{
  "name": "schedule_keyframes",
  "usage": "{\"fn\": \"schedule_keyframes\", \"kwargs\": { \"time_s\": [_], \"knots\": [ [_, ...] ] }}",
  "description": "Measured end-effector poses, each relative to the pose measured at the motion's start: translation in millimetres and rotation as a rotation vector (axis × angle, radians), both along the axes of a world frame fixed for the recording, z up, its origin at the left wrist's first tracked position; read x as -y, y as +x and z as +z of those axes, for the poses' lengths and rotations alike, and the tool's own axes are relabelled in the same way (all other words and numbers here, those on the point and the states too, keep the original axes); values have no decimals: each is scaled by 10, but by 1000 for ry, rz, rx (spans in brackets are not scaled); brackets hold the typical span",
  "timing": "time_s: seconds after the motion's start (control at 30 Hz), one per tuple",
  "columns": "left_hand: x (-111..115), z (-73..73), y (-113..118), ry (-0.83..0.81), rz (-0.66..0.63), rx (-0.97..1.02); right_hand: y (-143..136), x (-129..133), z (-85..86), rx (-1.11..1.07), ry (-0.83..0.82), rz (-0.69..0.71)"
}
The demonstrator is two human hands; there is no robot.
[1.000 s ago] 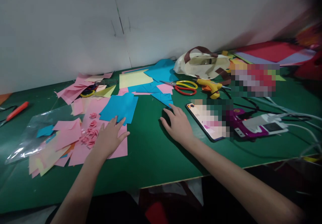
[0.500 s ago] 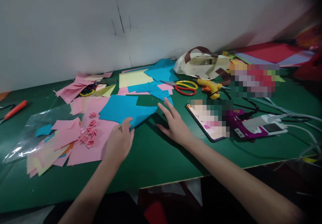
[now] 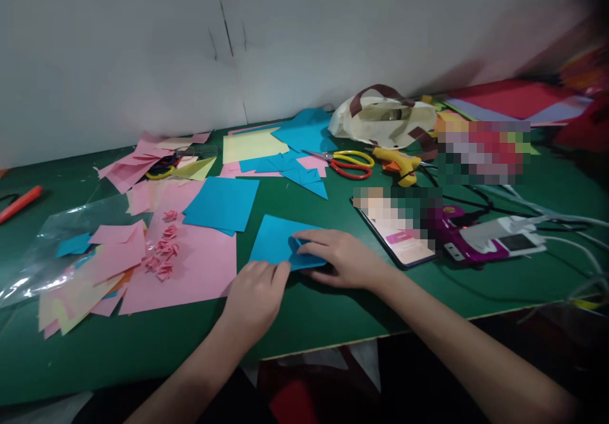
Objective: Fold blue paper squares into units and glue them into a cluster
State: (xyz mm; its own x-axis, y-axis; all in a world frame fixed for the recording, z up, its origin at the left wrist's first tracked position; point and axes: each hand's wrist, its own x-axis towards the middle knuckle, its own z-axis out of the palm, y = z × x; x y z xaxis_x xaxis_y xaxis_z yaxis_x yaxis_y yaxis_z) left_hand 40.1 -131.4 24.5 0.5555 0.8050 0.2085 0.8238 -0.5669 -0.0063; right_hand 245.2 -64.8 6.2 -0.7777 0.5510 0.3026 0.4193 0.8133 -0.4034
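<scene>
Both hands on one blue paper square

The blue paper square (image 3: 278, 243) lay on the green table (image 3: 309, 313), just at 3 o'clock of the big pink sheet (image 3: 190, 271). My left hand (image 3: 254, 297) gripped its near edge, fingers curled loosely. My right hand (image 3: 340, 259) lay half open on its right corner, fingertips pressing the paper. The phone (image 3: 402, 237) sat at 3 o'clock.
</scene>
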Motion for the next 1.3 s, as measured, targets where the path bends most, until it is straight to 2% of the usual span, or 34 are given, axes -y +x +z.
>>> {"fn": "schedule_keyframes", "kwargs": {
  "time_s": [0.13,0.23,0.37,0.47,0.6,0.83,1.03,1.17,1.3],
  "knots": [
    [128,5,80,77,-69,-32,9,109,80,-92,-64,60],
    [187,26,127,110,-68,-5,47,154,86,-126,-144,82],
    [261,57,190,19,2,126,157,176,70,-134,-278,52],
    [321,60,214,-16,31,153,250,195,66,-123,-338,26],
    [355,71,207,-57,58,147,323,252,55,-144,-374,-33],
    [345,65,195,-28,-1,148,237,343,45,-249,-365,-154],
    [332,31,164,-41,171,219,184,314,48,-231,-464,-288],
    [338,4,150,16,278,165,175,281,35,-212,-510,-380],
    [346,-45,125,63,276,77,149,263,10,-181,-499,-478]
  ]
}}
